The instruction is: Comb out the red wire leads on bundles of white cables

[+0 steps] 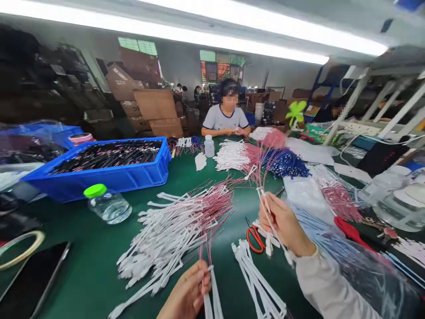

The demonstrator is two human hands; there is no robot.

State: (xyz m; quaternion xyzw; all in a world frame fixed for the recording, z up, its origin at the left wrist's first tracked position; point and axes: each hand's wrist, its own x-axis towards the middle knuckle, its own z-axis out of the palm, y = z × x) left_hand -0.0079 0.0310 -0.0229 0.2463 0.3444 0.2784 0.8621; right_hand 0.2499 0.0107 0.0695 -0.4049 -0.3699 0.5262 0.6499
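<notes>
My left hand (191,285), low in the middle, has its fingers closed on white cables (215,296) whose thin pink wires point up and away. My right hand (285,221) is raised to the right, pinching another white cable (267,212) with pink wires standing up from its far end. Between and beyond my hands spreads a large heap of white cables (166,235), their pink wire ends toward the back. A smaller bundle of white cables (255,279) lies below my right hand. Orange-handled scissors (255,240) rest beside that hand, partly touching some white connectors.
A blue crate (133,177) of black cables stands at the left, near a green-capped jar (109,206). A phone (36,279) and tape roll (31,248) lie front left. Across the green table (99,248) sits a person (226,115) beside more cable piles. Plastic bags (358,261) cover the right.
</notes>
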